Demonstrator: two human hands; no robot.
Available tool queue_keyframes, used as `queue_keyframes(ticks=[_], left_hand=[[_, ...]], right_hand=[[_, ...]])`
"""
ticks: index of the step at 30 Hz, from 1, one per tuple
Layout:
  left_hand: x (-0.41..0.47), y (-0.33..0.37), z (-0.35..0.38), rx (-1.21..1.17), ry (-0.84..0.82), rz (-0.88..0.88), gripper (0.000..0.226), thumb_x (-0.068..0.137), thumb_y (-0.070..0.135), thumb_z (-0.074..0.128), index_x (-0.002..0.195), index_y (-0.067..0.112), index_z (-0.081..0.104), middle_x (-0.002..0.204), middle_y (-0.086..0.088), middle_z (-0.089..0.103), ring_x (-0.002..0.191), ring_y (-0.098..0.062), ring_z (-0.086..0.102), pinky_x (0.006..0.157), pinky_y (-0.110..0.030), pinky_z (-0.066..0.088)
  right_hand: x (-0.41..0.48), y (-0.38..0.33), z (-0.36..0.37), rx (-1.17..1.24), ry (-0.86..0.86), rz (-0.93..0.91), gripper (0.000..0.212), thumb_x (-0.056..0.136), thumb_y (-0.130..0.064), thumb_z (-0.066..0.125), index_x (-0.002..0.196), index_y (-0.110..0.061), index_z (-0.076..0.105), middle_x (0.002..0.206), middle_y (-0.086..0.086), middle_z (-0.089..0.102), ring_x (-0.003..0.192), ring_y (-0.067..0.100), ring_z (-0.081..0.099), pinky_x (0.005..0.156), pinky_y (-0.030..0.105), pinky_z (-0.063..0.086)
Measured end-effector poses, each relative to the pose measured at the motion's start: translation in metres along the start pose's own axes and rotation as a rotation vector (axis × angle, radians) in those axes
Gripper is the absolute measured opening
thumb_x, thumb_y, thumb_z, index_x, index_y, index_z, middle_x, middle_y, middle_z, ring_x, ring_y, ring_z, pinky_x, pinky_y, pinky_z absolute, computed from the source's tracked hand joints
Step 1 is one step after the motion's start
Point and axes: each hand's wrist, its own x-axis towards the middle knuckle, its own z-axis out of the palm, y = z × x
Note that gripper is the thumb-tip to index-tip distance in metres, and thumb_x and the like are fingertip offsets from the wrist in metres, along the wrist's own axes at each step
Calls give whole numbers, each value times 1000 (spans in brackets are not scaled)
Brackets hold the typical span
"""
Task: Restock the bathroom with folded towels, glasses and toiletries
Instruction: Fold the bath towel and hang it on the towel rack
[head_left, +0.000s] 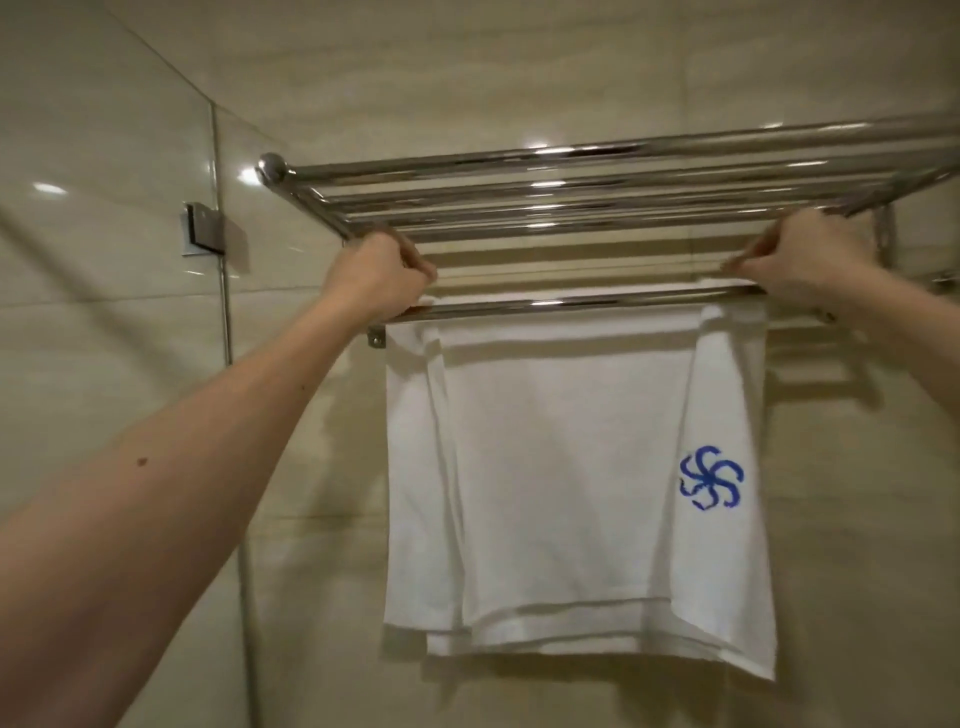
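White towel (571, 441) drapes the rail (571, 302), left hand (379, 275) and right hand (800, 254) pinching its top edge.

chrome wall rack (571, 176), white towel (571, 467) draped over its rail

Finding: this is a bathroom, probably in a hotel or other guest lodging. Before me, glossy beige marbled wall tiles (519, 62) cover the wall, with grout lines visible. A polished chrome tubular towel rack (571, 150) is fixed to this wall, with a shelf of parallel bars above and a single chrome hanging rail (571, 301) below. Over that rail hangs a white towel (561, 467) bearing a blue pinwheel emblem (710, 478), which suggests house linen. To my left I note a clear glass shower panel (156, 312) held by a square brushed-metal clamp (205, 228).
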Motion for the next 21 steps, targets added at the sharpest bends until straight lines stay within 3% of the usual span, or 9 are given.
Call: queue_keyframes(ticks=[2, 3, 5, 8, 12, 14, 16, 18, 21], left_hand=[[14, -1, 6, 146, -108, -40, 36, 86, 49, 71, 102, 17, 73, 110, -7, 70, 107, -26, 62, 94, -37, 51], [19, -2, 8, 176, -155, -74, 52, 80, 56, 74, 110, 14, 68, 115, -9, 67, 111, -29, 60, 97, -39, 50], [26, -1, 11, 171, -202, -131, 73, 71, 62, 79, 119, 10, 62, 119, -11, 63, 113, -31, 59, 97, -42, 51], [31, 4, 12, 247, -243, -117, 61, 73, 57, 81, 110, 10, 67, 106, -10, 65, 99, -29, 61, 82, -38, 53], [38, 5, 11, 287, -298, -124, 50, 78, 50, 79, 106, 10, 67, 101, -9, 65, 94, -26, 60, 78, -38, 52], [42, -2, 11, 245, -323, -148, 44, 81, 45, 78, 105, 10, 67, 102, -10, 66, 94, -26, 62, 79, -38, 51], [41, -4, 11, 205, -334, -167, 38, 85, 39, 76, 104, 8, 67, 97, -10, 67, 89, -25, 64, 75, -36, 50], [39, -2, 11, 132, -358, -212, 33, 89, 32, 74, 101, 3, 65, 89, -10, 69, 76, -21, 69, 61, -31, 51], [35, 7, 14, 131, -356, -231, 29, 96, 25, 65, 95, -3, 59, 75, -11, 68, 53, -18, 68, 36, -22, 46]], right_hand=[[11, 6, 4, -130, -97, 85, 62, 86, -58, 66, 109, 0, 68, 113, 23, 65, 103, 40, 60, 79, 36, 45], [14, 8, 5, -141, -138, 122, 73, 81, -65, 65, 108, 3, 65, 107, 22, 65, 95, 39, 60, 75, 35, 45], [18, 10, 5, -77, -203, 182, 69, 76, -67, 69, 87, 1, 65, 76, 13, 65, 70, 31, 58, 64, 33, 42], [22, 4, 3, -35, -317, 247, 60, 77, -64, 69, 68, -6, 61, 49, 5, 60, 55, 23, 53, 56, 31, 38], [29, 3, 5, 21, -393, 303, 58, 79, -60, 70, 82, -3, 65, 71, 11, 64, 61, 25, 54, 54, 30, 40], [34, 8, 9, 25, -392, 309, 62, 80, -60, 70, 88, 2, 67, 73, 12, 64, 63, 26, 56, 59, 32, 46], [38, 8, 11, 19, -383, 300, 57, 87, -53, 66, 84, 4, 66, 68, 13, 63, 59, 25, 55, 50, 28, 44], [39, 4, 10, -19, -388, 292, 53, 93, -48, 61, 75, 2, 64, 55, 10, 63, 55, 22, 55, 45, 29, 40], [43, 5, 9, -33, -382, 287, 52, 97, -41, 58, 70, 2, 68, 43, 5, 62, 58, 23, 57, 53, 34, 37]])
